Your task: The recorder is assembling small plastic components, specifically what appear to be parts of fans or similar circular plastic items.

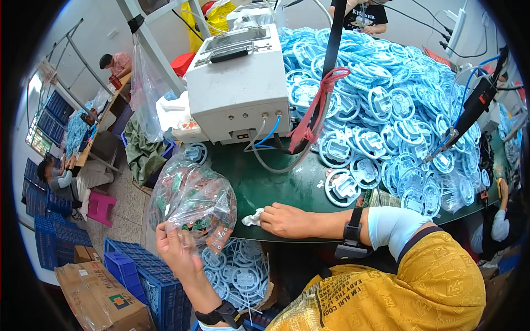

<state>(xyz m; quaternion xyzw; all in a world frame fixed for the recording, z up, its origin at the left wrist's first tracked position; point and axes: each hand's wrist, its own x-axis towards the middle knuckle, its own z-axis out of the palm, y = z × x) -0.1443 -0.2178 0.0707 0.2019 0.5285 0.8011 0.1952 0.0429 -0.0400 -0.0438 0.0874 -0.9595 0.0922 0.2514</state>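
My left hand [179, 255] pinches the edge of a clear plastic bag [190, 190] at the table's front left corner. Inside the bag are several red and green pieces that look like circuit boards. My right hand [287, 220] rests at the front edge of the green table [259, 190], its fingers closed on a white crumpled wad [252, 218]. Whether the wad is tissue or cloth I cannot tell. Beyond and to the right of that hand lies a light-blue round plastic frame [341, 187], at the edge of a large pile of similar frames [381, 105].
A white machine [237, 91] with hoses stands behind the bag. A black powered tool [477, 105] hangs at the right. Below the table edge, a carton holds more blue frames [240, 276]. Blue crates [149, 270] and a cardboard box [102, 295] stand lower left. Other people sit around.
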